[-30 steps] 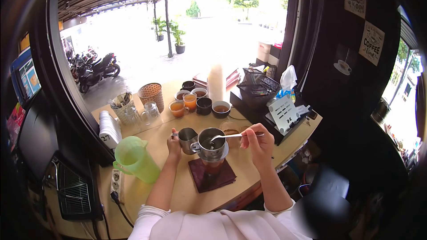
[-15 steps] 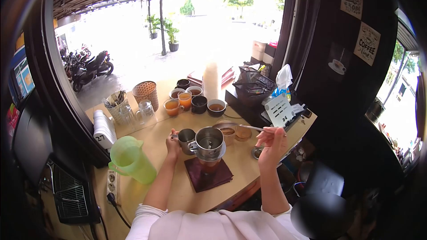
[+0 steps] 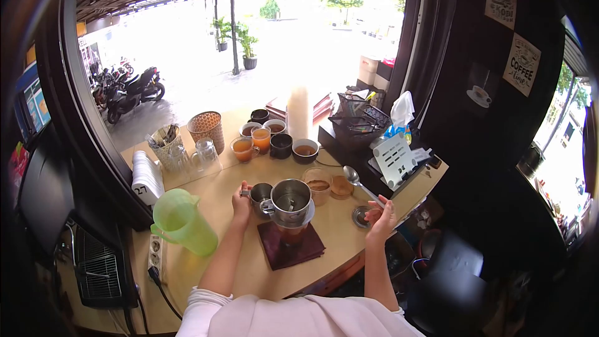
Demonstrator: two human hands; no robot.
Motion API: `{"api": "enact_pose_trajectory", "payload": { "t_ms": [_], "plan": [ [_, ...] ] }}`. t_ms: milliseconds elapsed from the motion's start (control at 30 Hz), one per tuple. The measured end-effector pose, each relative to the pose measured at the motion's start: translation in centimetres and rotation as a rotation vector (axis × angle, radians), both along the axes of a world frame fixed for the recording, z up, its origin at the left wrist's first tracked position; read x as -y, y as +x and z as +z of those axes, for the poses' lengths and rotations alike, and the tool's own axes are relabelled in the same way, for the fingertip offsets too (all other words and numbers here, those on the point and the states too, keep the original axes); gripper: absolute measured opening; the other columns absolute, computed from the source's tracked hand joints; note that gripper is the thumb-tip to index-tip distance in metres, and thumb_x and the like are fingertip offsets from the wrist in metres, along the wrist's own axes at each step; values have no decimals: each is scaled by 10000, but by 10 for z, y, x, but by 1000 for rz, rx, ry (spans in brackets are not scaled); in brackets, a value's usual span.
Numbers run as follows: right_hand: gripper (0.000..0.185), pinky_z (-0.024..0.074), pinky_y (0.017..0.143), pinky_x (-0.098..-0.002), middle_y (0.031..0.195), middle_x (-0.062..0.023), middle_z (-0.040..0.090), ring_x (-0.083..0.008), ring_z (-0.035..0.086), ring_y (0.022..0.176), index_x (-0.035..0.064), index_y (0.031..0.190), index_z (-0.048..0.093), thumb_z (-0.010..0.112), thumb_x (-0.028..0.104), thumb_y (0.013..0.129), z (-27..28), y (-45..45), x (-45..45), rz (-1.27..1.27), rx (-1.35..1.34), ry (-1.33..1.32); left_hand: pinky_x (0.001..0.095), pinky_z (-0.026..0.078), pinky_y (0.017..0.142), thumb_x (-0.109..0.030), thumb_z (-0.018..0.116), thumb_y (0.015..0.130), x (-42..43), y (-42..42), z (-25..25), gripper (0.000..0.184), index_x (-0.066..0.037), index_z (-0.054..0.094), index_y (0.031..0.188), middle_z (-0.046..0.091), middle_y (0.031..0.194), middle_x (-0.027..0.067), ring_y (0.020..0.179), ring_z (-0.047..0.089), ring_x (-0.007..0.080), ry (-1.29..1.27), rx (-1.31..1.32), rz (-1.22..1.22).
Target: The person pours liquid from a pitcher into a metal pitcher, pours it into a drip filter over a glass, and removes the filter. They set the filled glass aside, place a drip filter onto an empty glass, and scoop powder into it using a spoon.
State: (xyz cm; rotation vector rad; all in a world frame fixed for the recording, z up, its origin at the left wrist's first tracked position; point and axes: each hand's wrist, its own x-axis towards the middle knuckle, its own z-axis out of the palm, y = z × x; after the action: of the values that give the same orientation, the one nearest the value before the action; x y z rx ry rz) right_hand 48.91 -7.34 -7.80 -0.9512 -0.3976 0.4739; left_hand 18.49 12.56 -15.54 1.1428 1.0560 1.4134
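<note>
Right grip [image 3: 379,217] closed on the spoon [image 3: 355,180], over the worktop [image 3: 249,274]; should be light, stiff, best held by the handle. Left grip [image 3: 241,205] clamped on metal mug [image 3: 261,202], seemingly its handle, partly hidden. Metal filter [image 3: 291,201] over glass [image 3: 294,235]: likely top-heavy.

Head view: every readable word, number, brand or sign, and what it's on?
"27": white stack
"COFFEE time": lower wall poster
"BUMI": upper wall poster; bottom word unclear, smaller print unreadable
Too small or blurred: white sign, blue panel
No brand readable.
</note>
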Motion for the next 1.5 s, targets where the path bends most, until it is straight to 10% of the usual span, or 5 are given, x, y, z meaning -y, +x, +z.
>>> {"api": "enact_pose_trajectory", "payload": {
  "t_ms": [367, 533, 967, 1167, 1500],
  "plan": [
    [363, 421, 440, -203, 622, -40, 586, -85, 521, 473, 38, 926, 591, 402, 337, 1004, -58, 54, 18, -72, 128, -146, 225, 468, 721, -37, 453, 910, 29, -18, 11, 249, -17, 501, 1153, 585, 1005, 55, 817, 559, 92, 55, -118, 50],
    [389, 391, 422, -210, 555, -9, 502, -84, 475, 446, 46, 829, 578, 426, 364, 995, -54, 77, 12, 40, 61, -216, 378, 231, 1094, -122, 427, 931, 68, -12, 31, 319, -51, 405, 1241, 409, 1335, 111, 1320, 340, 290, 67, -112, 327],
    [223, 372, 350, -217, 592, -12, 464, -62, 447, 421, 76, 831, 463, 582, 232, 937, -67, 119, -5, -28, 277, -297, 355, 329, 1042, -137, 376, 992, 133, 30, 55, 199, -33, 450, 1145, 457, 1260, 125, 1209, 429, 213, 388, 10, 326],
    [234, 420, 521, -378, 621, -108, 509, -270, 528, 546, 25, 756, 495, 614, 179, 885, -60, 120, -1, -349, 1022, -475, 327, 378, 994, -92, 363, 984, 144, 29, 44, 155, -28, 482, 1059, 474, 1164, 117, 1119, 466, 193, 465, -109, 322],
    [212, 390, 630, -425, 707, -135, 499, -318, 493, 695, 11, 729, 493, 614, 134, 854, -67, 110, 0, -377, 1041, -482, 290, 439, 826, -188, 350, 1005, 138, 19, 35, 271, -31, 548, 908, 541, 1022, 77, 961, 524, 155, 431, -166, 291]
  ]
}}
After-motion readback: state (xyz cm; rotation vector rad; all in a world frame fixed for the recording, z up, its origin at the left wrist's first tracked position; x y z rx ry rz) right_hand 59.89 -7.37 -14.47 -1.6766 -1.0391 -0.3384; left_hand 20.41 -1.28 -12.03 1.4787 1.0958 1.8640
